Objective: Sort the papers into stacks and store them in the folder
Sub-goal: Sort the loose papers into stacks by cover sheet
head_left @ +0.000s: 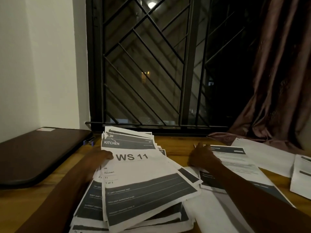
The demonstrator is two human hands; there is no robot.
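Papers (143,187) are all over the near half of the table, and the big loose pile sits dead centre in front of us. Behind it, a dark barred window (151,64) fills the back of the view, with a brown curtain (277,81) hanging down on the right until its hem spills onto the wooden table (178,145). A pale wall (42,64) stands on the left.

Down on the left side of the table lies the folder (38,153), dark, flat and closed, just beside the pile but not touching it.

To the right we see sorted sheets (235,158) laid flat and overlapping, and a smaller stack (301,175) at the far right edge.

Now the pile itself: a sheet headed "WS 11" (134,165) lies on top, tilted, and a "KITCHEN" sheet (127,143) fans out behind it.

Here's the left hand (99,158), at the left edge of that fanned bundle, thumb pressed on top of the "WS 11" sheet. The fingers go out of sight beneath, so it grips the bundle.

The right hand (202,158) is across the gap, palm down, fingers stretched out loosely and resting on the left edge of the sorted sheets. It holds nothing.

Smallest of all is a blue pen-like object (88,142), tucked between the folder's far corner and the pile.
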